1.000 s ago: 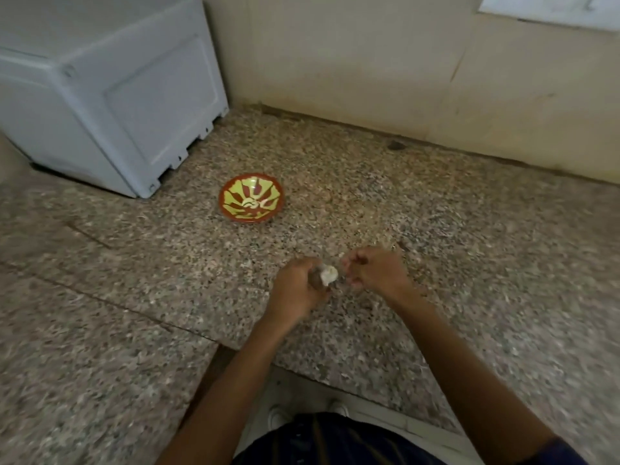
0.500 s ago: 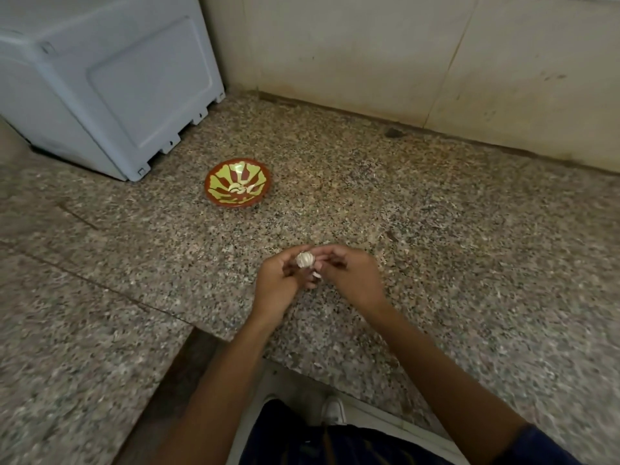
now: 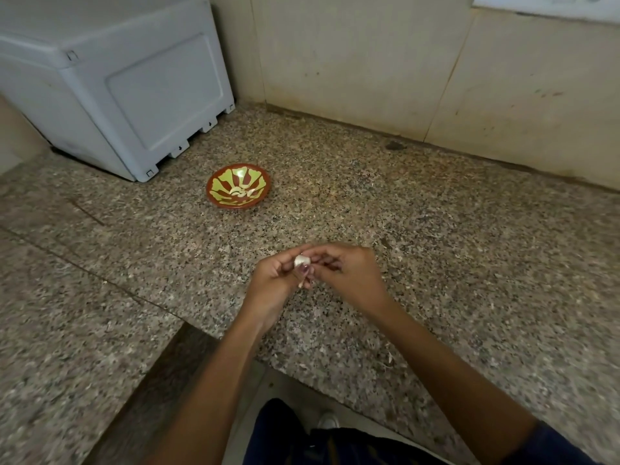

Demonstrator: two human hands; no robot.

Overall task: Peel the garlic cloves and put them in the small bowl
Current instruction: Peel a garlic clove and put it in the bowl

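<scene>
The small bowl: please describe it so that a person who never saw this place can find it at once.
Start at the big grey box standing in the back left corner of the speckled stone counter. Just in front of its right lower corner sits the small bowl, well beyond the two hands. It is the only dish there: round, red-brown, with yellow-green rays inside and a few pale pieces in the middle.

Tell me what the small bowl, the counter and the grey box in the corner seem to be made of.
Small bowl: probably glazed ceramic or melamine; glossy red rim, painted yellow-green pattern.
Counter: polished granite or similar stone; speckled grain, visible seams.
Grey box: likely moulded plastic; matte, uniform colour, recessed panel, notched feet.
</scene>
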